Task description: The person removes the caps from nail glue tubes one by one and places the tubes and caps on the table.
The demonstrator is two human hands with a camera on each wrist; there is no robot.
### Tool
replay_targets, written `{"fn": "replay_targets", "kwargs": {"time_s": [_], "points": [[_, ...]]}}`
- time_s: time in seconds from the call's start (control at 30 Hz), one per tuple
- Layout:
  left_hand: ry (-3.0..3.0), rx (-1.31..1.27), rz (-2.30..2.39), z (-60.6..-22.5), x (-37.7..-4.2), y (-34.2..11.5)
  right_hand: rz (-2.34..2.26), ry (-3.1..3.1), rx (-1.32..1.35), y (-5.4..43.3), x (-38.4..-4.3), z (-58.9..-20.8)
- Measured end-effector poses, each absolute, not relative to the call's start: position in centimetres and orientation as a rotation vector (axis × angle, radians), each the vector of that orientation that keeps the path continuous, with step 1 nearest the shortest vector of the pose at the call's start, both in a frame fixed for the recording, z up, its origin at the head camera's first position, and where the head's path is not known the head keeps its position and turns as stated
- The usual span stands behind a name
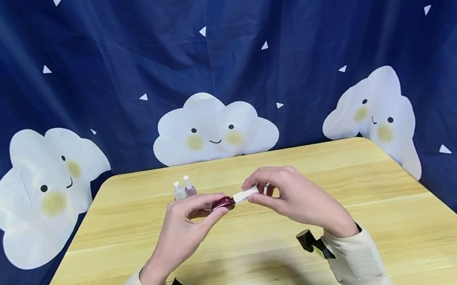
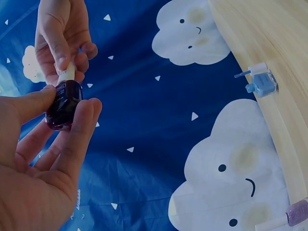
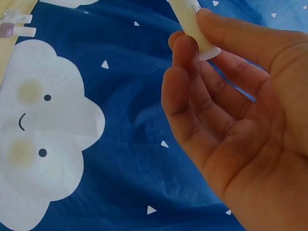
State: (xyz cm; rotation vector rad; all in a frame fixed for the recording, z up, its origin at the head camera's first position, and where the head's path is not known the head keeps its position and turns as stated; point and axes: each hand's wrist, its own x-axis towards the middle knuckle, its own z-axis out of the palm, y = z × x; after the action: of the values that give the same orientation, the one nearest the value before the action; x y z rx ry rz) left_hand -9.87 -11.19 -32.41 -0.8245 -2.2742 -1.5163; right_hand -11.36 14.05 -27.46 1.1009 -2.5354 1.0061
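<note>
Above the counter (image 1: 349, 215): one dark red bottle (image 1: 222, 203), white cap (image 1: 244, 194) at its neck.
I record the left hand (image 1: 181, 229) closed to a pinch on the glossy body, the right hand (image 1: 297, 196) likewise on the cap. The lettering is too small for me to read; the right wrist view crops the cap; whether it is screwed tight I cannot tell.

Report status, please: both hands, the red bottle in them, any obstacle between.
Left hand grips dark red bottle. Right hand pinches its white cap. Bottle held sideways. No obstacle seen between hands; purple bottle beyond left hand.
</note>
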Motion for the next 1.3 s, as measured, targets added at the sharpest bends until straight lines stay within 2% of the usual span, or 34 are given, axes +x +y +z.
{"fn": "replay_targets", "kwargs": {"time_s": [1.3], "points": [[-2.257, -0.831, -1.525, -32.41, -9.84, -11.34, 1.038, -2.563, 1.081, 14.05, -11.46, -27.55]]}}
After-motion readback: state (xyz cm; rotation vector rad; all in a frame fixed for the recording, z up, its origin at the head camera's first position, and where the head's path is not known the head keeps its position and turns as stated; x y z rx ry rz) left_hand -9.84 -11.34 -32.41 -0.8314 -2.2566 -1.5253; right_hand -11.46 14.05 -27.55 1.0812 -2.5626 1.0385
